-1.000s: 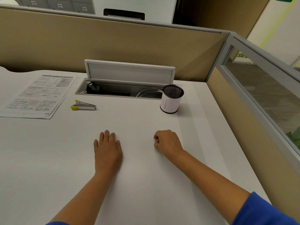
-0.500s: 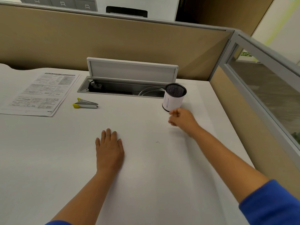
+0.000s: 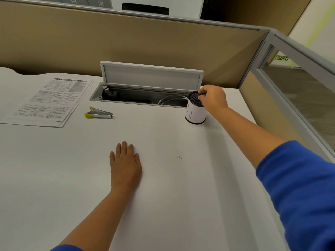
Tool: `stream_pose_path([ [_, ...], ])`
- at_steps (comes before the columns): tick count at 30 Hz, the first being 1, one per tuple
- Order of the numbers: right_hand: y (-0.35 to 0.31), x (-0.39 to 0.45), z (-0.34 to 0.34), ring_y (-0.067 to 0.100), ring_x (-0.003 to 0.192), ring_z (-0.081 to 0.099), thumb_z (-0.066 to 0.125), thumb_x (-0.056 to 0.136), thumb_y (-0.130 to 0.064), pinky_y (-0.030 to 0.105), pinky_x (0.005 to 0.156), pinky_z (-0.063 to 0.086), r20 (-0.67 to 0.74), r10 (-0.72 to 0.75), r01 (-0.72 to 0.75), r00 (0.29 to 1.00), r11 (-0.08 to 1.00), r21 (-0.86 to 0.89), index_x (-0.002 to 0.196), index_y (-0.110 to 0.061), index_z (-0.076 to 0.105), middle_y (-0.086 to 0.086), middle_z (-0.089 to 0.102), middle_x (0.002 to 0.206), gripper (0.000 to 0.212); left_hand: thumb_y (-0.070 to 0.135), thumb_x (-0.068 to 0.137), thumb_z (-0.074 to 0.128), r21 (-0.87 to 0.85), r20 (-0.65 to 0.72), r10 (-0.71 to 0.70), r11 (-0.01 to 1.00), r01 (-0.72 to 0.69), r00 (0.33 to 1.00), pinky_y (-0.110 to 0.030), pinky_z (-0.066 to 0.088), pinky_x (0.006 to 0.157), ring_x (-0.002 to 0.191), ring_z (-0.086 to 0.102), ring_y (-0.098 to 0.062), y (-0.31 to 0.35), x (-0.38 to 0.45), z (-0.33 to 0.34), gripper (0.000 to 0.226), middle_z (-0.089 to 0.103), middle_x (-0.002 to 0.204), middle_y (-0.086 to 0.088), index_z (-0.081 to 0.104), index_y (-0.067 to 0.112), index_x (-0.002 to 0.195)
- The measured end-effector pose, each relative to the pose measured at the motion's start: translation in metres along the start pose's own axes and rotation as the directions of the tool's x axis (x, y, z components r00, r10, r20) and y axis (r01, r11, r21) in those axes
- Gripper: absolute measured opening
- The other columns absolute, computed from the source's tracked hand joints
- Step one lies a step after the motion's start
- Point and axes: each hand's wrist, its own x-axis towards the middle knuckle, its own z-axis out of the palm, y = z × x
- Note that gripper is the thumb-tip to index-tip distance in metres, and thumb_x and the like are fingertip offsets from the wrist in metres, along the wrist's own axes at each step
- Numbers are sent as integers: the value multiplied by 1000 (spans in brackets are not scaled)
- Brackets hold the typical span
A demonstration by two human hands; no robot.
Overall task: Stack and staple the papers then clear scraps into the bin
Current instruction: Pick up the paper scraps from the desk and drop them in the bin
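The printed papers point(image 3: 49, 102) lie in a stack at the far left of the white desk point(image 3: 72, 178). A grey stapler with a yellow tip point(image 3: 98, 114) rests just right of them. The bin point(image 3: 195, 115), a small black mesh cup wrapped in white paper, stands at the far right. My right hand point(image 3: 213, 99) hovers over its rim, fingertips pinched together and pointing down into the opening; I cannot see anything between them. My left hand point(image 3: 125, 165) lies flat, palm down, on the desk's middle and holds nothing. A few tiny specks point(image 3: 179, 157) lie on the desk to its right.
An open cable tray point(image 3: 145, 96) with its lid point(image 3: 152, 75) raised sits in the desk right behind the bin and stapler. A tan partition point(image 3: 126, 42) closes the back, and a glass-panelled divider point(image 3: 299, 91) runs along the right edge.
My right hand rose from the desk, where it was a fist, and travelled forward and right to the top of the bin. The left hand stayed flat in place.
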Motion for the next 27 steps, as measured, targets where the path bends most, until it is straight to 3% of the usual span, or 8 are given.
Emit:
stream_pose_path([
  [3, -12, -35, 4, 28, 93, 62, 57, 86, -13, 26, 74, 40, 18, -175, 175, 984, 984, 13, 93, -7, 72, 12, 72, 97, 18, 23, 97, 28, 14, 6, 4, 1000, -4, 1000, -46, 15, 116, 142, 19, -28, 0, -1, 1, 43, 31, 150, -11, 40, 7, 135],
  [6, -17, -78, 12, 23, 89, 66, 61, 85, -16, 26, 75, 45, 306, -291, 292, 907, 955, 43, 91, -8, 73, 7, 74, 94, 16, 23, 97, 27, 16, 12, 5, 1000, -5, 1000, -46, 14, 116, 142, 18, -29, 0, -3, 1, 44, 30, 151, -12, 38, 6, 136],
  [8, -15, -102, 18, 18, 91, 65, 60, 85, -17, 26, 79, 48, 512, -284, 330, 811, 944, 2, 95, -10, 73, 3, 74, 99, 17, 23, 97, 27, 21, 11, 10, 1000, -11, 1000, -46, 15, 116, 142, 19, -29, 1, -3, 0, 44, 30, 151, -12, 38, 6, 136],
  [10, -11, -116, 22, 14, 91, 64, 61, 85, -18, 22, 75, 45, 605, -235, 319, 760, 947, -32, 96, -12, 74, 0, 73, 101, 18, 23, 97, 27, 16, 12, 11, 1000, -11, 1000, -47, 14, 116, 142, 19, -30, 2, -3, -1, 44, 30, 151, -13, 38, 6, 136],
  [16, -11, -129, 30, 13, 87, 66, 68, 76, -15, 26, 76, 53, 638, -158, 252, 753, 966, -59, 88, -12, 76, -2, 75, 94, 15, 24, 98, 24, 2, 25, 12, 1000, -12, 1000, -45, 8, 118, 144, 13, -28, 1, -6, -1, 47, 24, 153, -12, 33, 6, 140],
  [24, -19, -134, 35, 19, 79, 61, 61, 80, -10, 27, 67, 44, 629, -179, 360, 756, 917, -171, 90, -8, 73, 4, 73, 95, 16, 25, 98, 24, 3, 32, 16, 1000, -16, 999, -44, 7, 119, 145, 10, -28, 2, -7, -3, 48, 21, 155, -12, 30, 6, 142],
  [27, -21, -136, 40, 25, 88, 62, 53, 84, -7, 29, 67, 39, 645, -189, 410, 741, 887, -211, 92, -4, 68, 8, 69, 102, 18, 26, 99, 23, 1, 39, 14, 1000, -14, 999, -43, 5, 119, 146, 8, -27, 2, -7, -3, 49, 18, 156, -12, 27, 7, 144],
])
